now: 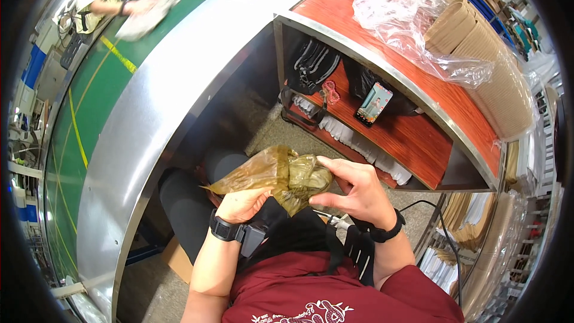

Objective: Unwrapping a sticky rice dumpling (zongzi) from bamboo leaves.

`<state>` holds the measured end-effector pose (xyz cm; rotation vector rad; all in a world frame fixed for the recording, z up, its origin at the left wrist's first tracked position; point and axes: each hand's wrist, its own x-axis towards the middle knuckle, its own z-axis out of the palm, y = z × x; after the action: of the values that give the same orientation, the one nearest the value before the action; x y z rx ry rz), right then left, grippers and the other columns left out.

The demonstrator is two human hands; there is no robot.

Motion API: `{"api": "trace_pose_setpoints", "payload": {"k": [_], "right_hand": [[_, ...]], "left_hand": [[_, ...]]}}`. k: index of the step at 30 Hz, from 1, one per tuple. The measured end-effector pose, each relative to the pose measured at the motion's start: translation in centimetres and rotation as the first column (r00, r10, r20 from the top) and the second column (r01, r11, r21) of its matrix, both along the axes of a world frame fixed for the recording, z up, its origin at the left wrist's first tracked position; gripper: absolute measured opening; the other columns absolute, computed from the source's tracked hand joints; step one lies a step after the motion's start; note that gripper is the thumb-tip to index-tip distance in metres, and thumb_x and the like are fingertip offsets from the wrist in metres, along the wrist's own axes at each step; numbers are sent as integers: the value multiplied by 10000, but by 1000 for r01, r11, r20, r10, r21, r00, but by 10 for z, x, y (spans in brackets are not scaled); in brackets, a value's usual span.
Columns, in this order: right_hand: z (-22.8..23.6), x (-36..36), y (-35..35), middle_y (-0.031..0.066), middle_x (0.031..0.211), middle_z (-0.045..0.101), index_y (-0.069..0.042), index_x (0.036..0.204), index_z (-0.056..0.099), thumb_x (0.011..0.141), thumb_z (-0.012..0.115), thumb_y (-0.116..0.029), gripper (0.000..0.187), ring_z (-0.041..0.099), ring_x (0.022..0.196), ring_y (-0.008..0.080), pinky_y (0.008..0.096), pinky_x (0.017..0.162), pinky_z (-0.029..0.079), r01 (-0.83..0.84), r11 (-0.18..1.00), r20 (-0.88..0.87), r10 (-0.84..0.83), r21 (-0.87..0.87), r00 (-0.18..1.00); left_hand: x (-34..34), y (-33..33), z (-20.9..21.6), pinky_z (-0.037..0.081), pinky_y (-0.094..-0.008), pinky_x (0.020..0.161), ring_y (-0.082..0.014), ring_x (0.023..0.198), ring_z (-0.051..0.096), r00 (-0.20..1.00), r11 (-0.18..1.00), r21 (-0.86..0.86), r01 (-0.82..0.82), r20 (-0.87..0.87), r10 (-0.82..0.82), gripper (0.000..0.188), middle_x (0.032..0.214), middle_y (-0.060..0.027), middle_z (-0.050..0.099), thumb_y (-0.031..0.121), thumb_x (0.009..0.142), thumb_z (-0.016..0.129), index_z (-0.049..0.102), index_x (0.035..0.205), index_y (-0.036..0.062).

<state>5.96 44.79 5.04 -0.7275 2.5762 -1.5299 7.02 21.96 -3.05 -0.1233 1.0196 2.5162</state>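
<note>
Above my lap is a thin, see-through yellow-brown plastic bag (254, 170), with a rounded, wrapped bundle at its right end. What lies inside the bundle cannot be made out. My left hand (244, 204) pinches the bag's lower edge, its fingers partly hidden behind the film. From the right, my right hand (354, 190) grips the bundled end between thumb and curved fingers. The loose end of the bag points left, toward the metal counter. Both wrists carry dark bands, and the left one also has a small grey box.
A curved metal counter (179, 42) runs along my left, beside a green belt (81, 90) where another person handles a white item. Ahead, a red-brown shelf (412, 143) holds a phone (374, 104) and a black bag (314, 66). Stacked brown paper sleeves (490, 60) and clear plastic (397, 15) lie on top.
</note>
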Motion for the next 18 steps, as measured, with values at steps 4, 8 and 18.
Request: {"api": "trace_pose_setpoints", "payload": {"k": [4, 8, 18], "right_hand": [[-11, -5, 0, 113, 817, 600, 10, 1111, 552, 641, 769, -238, 574, 471, 553, 126, 242, 510, 387, 64, 997, 87, -61, -36, 994], [-32, -7, 1, 60, 797, 589, -4, 1130, 554, 636, 778, -208, 580, 395, 536, 66, 238, 465, 334, 101, 977, 194, -65, -185, 979], [-27, -11, 3, 123, 1124, 543, 55, 1246, 408, 715, 646, 75, 582, 529, 1017, 162, 285, 862, 446, 224, 771, 481, 120, -597, 868]], "left_hand": [[-2, 8, 11, 510, -261, 757, -165, 927, 589, 999, 999, 33, -41, 5, 41, 371, 1072, -111, 577, -14, 827, 555, 461, 1185, -8], [-6, 13, 16, 518, -267, 739, -164, 914, 590, 993, 995, -22, -96, -68, 94, 351, 1061, -110, 581, 8, 834, 559, 468, 1173, -14], [-21, 21, 38, 506, -240, 710, -88, 767, 549, 991, 958, -262, -113, -97, 91, 265, 925, -35, 572, 174, 906, 498, 533, 1107, 5]]}}
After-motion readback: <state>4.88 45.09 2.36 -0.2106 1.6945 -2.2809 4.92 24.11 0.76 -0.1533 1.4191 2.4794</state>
